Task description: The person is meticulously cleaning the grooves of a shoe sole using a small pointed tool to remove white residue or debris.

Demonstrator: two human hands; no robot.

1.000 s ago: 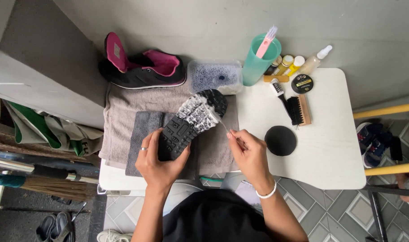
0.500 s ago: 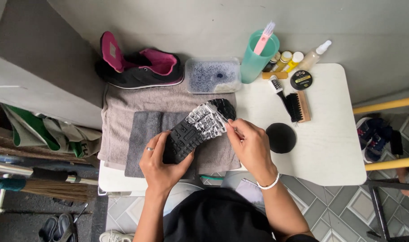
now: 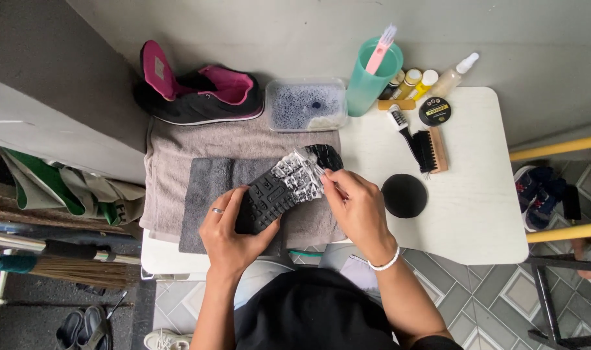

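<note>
- The black shoe (image 3: 284, 189) is turned sole-up at the middle of the frame; its tread is dark and knobbly, and the front half is covered in white foam.
- Its long axis runs diagonally, heel toward the lower left and toe toward the upper right, where the toe tip shows black past the foam.
- The left hand (image 3: 234, 234) cups the heel end, fingers curled round the side of the sole, a ring on one finger.
- The right hand (image 3: 358, 209) is pinched closed on something small at the foamy part of the sole; what it holds is hidden by the fingers.
- The shoe sits above a dark grey cloth (image 3: 212, 194) laid on a lighter grey towel (image 3: 179, 150) on the white counter (image 3: 477, 194).
- At the upper left of the towel lies a second shoe (image 3: 198, 94), black with a pink lining.
- A clear rectangular tub (image 3: 305, 105) of soapy water stands just right of it.
- A teal cup (image 3: 368, 81) with a pink-handled brush in it stands at upper centre.
- Beside the cup, small yellow-capped bottles (image 3: 417, 81) and a pale spray bottle (image 3: 452, 76) stand together.
- A round black tin (image 3: 434, 111) with a yellow label lies below them.
- A wooden-backed brush (image 3: 431, 150) and a flat round black lid (image 3: 404, 196) lie right of the hands.
</note>
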